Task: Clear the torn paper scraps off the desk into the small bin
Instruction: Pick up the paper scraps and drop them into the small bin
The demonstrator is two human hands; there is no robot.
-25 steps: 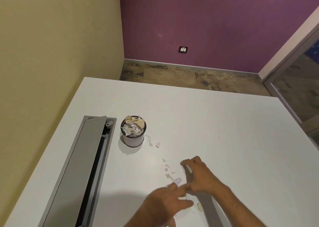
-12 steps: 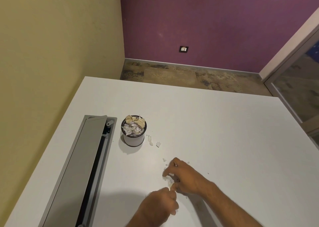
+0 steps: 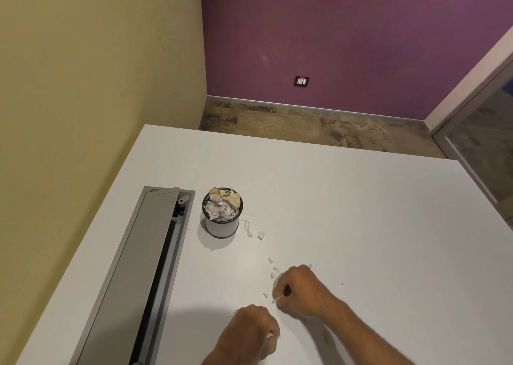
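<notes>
no readable text, label, brand or number anywhere in view, small bin (image 3: 222,220) bare of lettering, wall socket plate (image 3: 301,81) shows only small marks too blurred to make out

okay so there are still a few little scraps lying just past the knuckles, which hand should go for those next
Right, probably. The right hand sits directly beside the loose scraps on the desk; the left hand is nearer the person and farther away. Both fists already pinch paper, so room is limited.
</notes>
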